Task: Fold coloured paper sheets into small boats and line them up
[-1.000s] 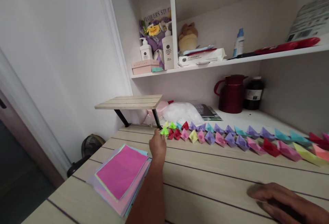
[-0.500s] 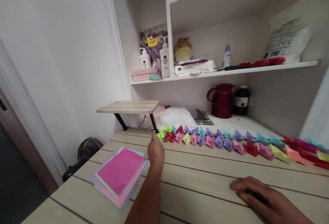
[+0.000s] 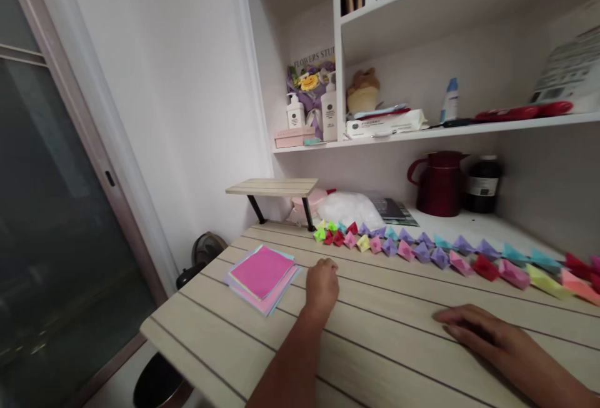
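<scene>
My left hand [image 3: 322,284] is loosely curled just above or on the wooden tabletop [image 3: 375,345], right of a stack of coloured paper squares [image 3: 265,272] topped by a magenta sheet. Nothing shows in its fingers, though their inner side faces away. My right hand [image 3: 482,333] lies to the right over the boards, fingers stretched and slightly bent, with nothing held. Beyond both hands, folded paper boats [image 3: 440,258] in red, pink, purple, yellow, green and blue stand in two long rows along the table's back edge.
A small raised wooden shelf [image 3: 274,187] stands at the table's back left. Behind the boats are a white plastic bag [image 3: 350,209], a dark red jug [image 3: 439,184] and a dark bottle [image 3: 484,184]. Bottles and boxes line the white shelf [image 3: 398,136] above. A bin [image 3: 162,380] sits below left.
My left hand has drawn back from the near end of the boat rows, its finger curling in. The view has swung left, bringing the glass door into sight. My right hand stays low over the table.
</scene>
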Demonstrator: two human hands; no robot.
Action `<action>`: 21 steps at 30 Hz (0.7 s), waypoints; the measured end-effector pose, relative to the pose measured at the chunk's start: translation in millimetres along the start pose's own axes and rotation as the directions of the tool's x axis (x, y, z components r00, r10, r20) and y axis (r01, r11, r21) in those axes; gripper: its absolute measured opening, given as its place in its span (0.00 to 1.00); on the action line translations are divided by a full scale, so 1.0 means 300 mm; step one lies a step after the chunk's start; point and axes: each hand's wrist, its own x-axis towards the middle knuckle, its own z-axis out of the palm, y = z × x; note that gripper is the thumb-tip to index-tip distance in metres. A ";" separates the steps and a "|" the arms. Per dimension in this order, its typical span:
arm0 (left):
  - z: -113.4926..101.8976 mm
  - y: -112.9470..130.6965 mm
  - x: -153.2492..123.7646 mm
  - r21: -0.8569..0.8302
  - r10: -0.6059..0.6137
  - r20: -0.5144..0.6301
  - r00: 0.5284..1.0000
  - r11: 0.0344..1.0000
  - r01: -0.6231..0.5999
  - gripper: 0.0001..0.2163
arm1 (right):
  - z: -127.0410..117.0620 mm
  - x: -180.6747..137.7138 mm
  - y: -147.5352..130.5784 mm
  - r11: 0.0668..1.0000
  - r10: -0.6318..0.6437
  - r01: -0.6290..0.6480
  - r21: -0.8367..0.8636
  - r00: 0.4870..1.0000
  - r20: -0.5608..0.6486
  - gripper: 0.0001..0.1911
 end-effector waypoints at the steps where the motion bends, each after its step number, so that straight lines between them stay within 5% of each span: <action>1: -0.012 0.017 -0.028 -0.031 0.036 0.028 0.999 0.999 -0.035 0.12 | -0.002 -0.001 -0.001 1.000 0.002 -0.002 -0.003 1.000 0.005 0.18; 6: -0.203 0.042 -0.093 -0.146 0.211 0.092 0.973 0.970 -0.196 0.10 | -0.010 -0.003 0.004 0.998 0.025 -0.024 -0.051 1.000 0.005 0.19; 12: -0.518 -0.201 -0.058 0.003 0.090 0.092 0.992 0.996 -0.091 0.12 | 0.014 0.001 0.072 0.996 0.023 -0.026 -0.080 0.999 -0.032 0.20; 16: -0.569 -0.377 -0.107 0.083 -0.018 0.222 0.975 0.997 0.000 0.15 | 0.019 -0.005 0.088 0.996 -0.021 0.017 -0.082 0.999 -0.041 0.17; 19: -0.557 -0.446 -0.141 0.097 -0.053 0.267 0.962 0.995 0.028 0.18 | 0.020 -0.010 0.074 0.995 -0.056 0.052 -0.080 0.997 -0.052 0.15; 21: -0.552 -0.465 -0.149 0.095 -0.062 0.284 0.957 0.995 0.036 0.19 | 0.030 -0.010 0.060 0.996 -0.062 0.050 -0.076 0.985 -0.164 0.14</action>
